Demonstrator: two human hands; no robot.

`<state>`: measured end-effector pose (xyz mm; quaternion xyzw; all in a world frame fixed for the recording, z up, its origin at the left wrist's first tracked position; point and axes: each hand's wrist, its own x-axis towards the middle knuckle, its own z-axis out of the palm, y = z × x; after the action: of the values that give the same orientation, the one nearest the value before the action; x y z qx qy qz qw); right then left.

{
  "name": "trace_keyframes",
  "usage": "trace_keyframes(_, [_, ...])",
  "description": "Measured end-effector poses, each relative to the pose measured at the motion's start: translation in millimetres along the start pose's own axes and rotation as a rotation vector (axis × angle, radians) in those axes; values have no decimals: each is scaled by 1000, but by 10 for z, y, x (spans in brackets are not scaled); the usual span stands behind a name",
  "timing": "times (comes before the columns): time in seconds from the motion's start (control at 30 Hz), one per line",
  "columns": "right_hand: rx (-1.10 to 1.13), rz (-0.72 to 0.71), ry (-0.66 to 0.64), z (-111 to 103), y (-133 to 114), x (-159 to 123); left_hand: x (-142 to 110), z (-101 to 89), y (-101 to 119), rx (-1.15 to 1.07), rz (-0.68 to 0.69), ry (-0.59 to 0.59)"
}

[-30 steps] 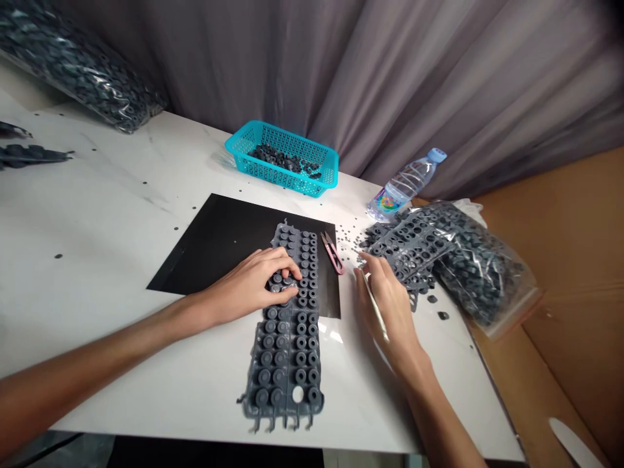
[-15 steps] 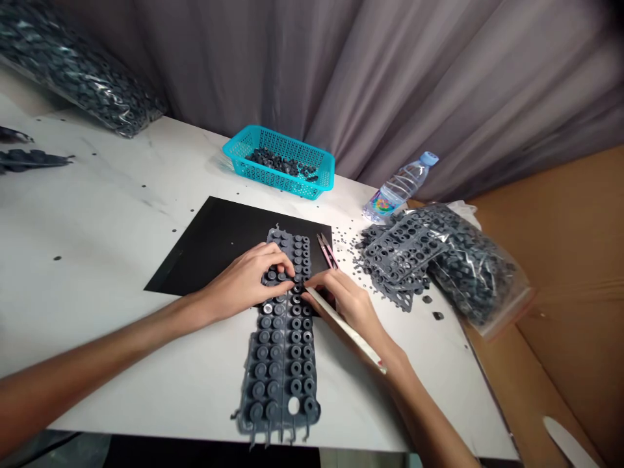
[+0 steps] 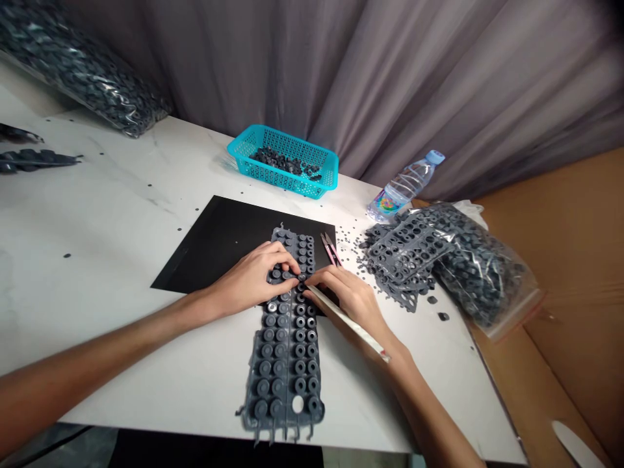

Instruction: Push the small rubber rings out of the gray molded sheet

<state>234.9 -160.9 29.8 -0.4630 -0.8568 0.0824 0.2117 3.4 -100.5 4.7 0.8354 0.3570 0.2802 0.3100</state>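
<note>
The counter [image 3: 117, 253] carries everything, and a firm top like this should suit small, close work. On it, right of the middle of the person's left side, lies the mat [image 3: 219, 240]. The sheet [image 3: 288, 351] runs from far to near, its far part over the mat, its near part on the counter, with its tabs at the counter's near edge. It is best kept flat, so that it does not rock where it crosses the mat's edge.

The left hand [image 3: 266, 273] rests over the sheet from the left, forefinger curled and thumb drawn up close to it; that steadies the sheet well right beside the working spot. The right hand [image 3: 348, 292] pinches the tool [image 3: 351, 324], its free end lying back over the wrist; a low wrist should give the finest control. The fingers crowd in, so whether the left finger and thumb grip anything, and where the tool's tip sits, cannot be told.

The snips [image 3: 331, 251] lie just beyond the right hand, so its knuckles need care. The studs [image 3: 264, 368] call for light, single touches.
</note>
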Motion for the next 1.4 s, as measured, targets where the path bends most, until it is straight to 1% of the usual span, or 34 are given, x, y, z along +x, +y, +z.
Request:
trace_keyframes(0.13, [-45,1,8,11,-19,10,3,-11,20,11,-9,-16])
trace_keyframes(0.27, [-121,-29,30,52,0,7,10,-18,35,10,-17,-18])
trace_keyframes(0.57, [-351,-160,72,146,-8,-28,-2,-2,39,4,-17,-4])
trace_keyframes(0.77, [-378,-134,43,197,-39,-32,2,-4,49,30,-22,-15])
trace_keyframes(0.87, [-363,-94,58,216,-61,-30,-8,15,38,72,-17,-14])
trace_keyframes(0.93, [-349,-32,81,202,-59,-36,-21,27,30,104,-8,-19])
trace_keyframes(1.0, [-346,78,148,151,-27,-55,-32,31,27,121,-1,-27])
trace_keyframes(1.07, [-348,212,244,69,26,-84,-38,27,29,116,2,-38])
trace_keyframes(1.13, [-298,284,291,-17,72,-116,-40,18,34,97,3,-44])
trace_keyframes(1.2, [-158,270,266,-70,85,-139,-39,10,38,84,3,-48])
trace_keyframes(1.3, [59,158,194,-62,44,-138,-37,4,43,82,9,-45])
trace_keyframes(1.4, [102,44,140,-2,-4,-105,-32,1,50,76,11,-39])
